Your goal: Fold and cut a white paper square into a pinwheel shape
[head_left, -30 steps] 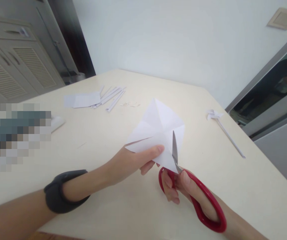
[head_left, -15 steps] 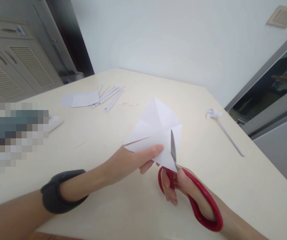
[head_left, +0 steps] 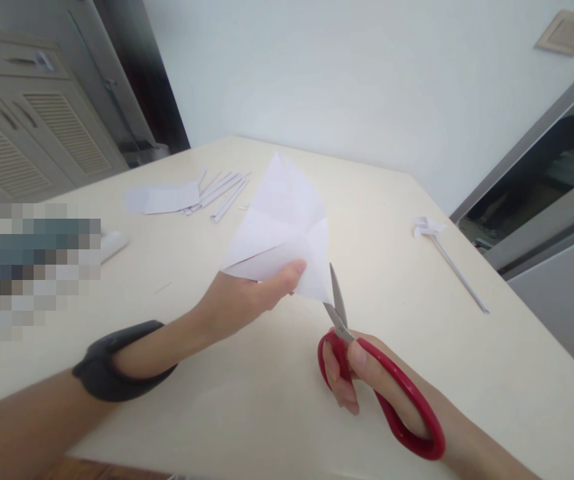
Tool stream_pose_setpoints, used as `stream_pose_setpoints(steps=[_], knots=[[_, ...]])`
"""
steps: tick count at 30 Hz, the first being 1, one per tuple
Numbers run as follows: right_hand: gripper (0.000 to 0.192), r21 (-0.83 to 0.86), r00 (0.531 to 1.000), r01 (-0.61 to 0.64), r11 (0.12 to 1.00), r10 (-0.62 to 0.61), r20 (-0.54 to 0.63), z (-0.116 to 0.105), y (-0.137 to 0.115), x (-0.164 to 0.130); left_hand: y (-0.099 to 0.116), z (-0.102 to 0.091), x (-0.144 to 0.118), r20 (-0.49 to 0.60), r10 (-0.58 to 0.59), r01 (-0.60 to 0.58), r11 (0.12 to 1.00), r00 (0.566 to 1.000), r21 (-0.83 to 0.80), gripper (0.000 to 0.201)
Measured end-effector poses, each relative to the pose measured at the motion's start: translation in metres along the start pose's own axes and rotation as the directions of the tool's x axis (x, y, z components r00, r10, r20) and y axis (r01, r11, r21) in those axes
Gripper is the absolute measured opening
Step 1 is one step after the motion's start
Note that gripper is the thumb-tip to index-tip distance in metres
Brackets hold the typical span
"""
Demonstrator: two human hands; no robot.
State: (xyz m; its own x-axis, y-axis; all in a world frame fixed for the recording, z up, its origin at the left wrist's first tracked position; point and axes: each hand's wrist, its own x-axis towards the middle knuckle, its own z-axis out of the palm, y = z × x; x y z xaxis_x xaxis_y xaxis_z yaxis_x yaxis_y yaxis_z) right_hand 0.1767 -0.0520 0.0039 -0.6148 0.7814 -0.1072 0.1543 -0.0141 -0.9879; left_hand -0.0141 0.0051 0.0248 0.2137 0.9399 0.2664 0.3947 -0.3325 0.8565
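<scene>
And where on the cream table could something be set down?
Bare patches: between the red-handled metal scissors and the white paper pinwheel; between both forearms. Crowded: the back left, with flat white paper sheets and rolled white paper sticks.

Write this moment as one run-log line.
left hand: holds creased paper; right hand: holds red-handled scissors, blades parted; table: paper pinwheel lying at right

Scissors (head_left: 343, 328) are right of the paper (head_left: 281, 213), a pinwheel (head_left: 429, 228) farther right on the table (head_left: 277, 393).
</scene>
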Motion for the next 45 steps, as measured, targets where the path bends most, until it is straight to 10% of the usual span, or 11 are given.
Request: stream_pose_setpoints(steps=[13,30,45], knots=[[0.048,-0.034,1.000,-0.008,0.999,0.009,0.005,-0.003,-0.002,-0.002,0.005,-0.009,0.004,0.098,0.066,-0.083,0.979,0.993,0.184,0.039],[0.050,-0.033,0.999,0.033,0.999,-0.033,-0.011,0.000,-0.006,-0.001,-0.002,0.006,-0.004,0.379,-0.009,0.079,0.982,0.925,-0.170,0.056],[0.050,0.088,0.999,0.016,0.996,-0.020,0.045,-0.001,0.002,-0.002,0.010,0.003,-0.007,0.203,-0.093,0.089,0.996,0.975,0.024,0.040]])
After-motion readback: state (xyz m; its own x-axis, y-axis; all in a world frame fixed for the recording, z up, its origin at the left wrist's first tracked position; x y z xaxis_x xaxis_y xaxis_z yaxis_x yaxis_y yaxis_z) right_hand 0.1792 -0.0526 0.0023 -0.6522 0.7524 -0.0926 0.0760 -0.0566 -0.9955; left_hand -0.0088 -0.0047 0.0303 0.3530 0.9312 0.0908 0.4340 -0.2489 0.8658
